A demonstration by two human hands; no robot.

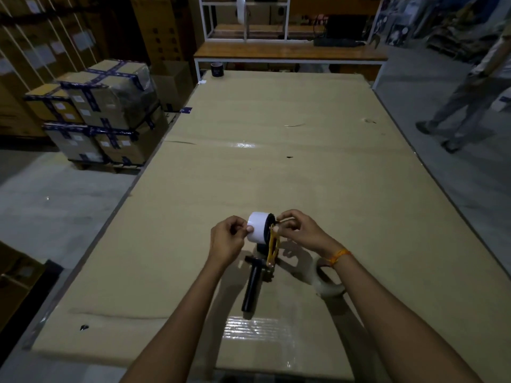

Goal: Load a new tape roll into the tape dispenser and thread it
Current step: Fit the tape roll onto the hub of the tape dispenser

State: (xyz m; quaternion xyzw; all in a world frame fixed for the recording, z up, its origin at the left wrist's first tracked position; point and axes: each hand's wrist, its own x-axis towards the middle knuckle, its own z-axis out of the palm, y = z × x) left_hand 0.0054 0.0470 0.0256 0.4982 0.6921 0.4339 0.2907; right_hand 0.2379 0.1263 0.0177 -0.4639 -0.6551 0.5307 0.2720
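The scene is looking dim, with a weak light coming from above. This light is making white glare on the shiny tape strips (pixel 255 328) stuck on the cardboard sheet (pixel 276 111). The dispenser (pixel 258 275) and both forearms are throwing soft shadows on the sheet. The wide lens is bending the straight edges near the borders. The stacked boxes (pixel 94 114) and the walking person (pixel 470 87) are appearing soft and a little blurred.

Two hands: left (pixel 227 239), right (pixel 300 231). One dispenser (pixel 255 283). Three rolls: white (pixel 258 226), clear (pixel 327 281), dark (pixel 218 69). One table (pixel 276 167). One bench (pixel 290 52). One walking person (pixel 470 87). Several taped boxes (pixel 102 111), exact count unclear.
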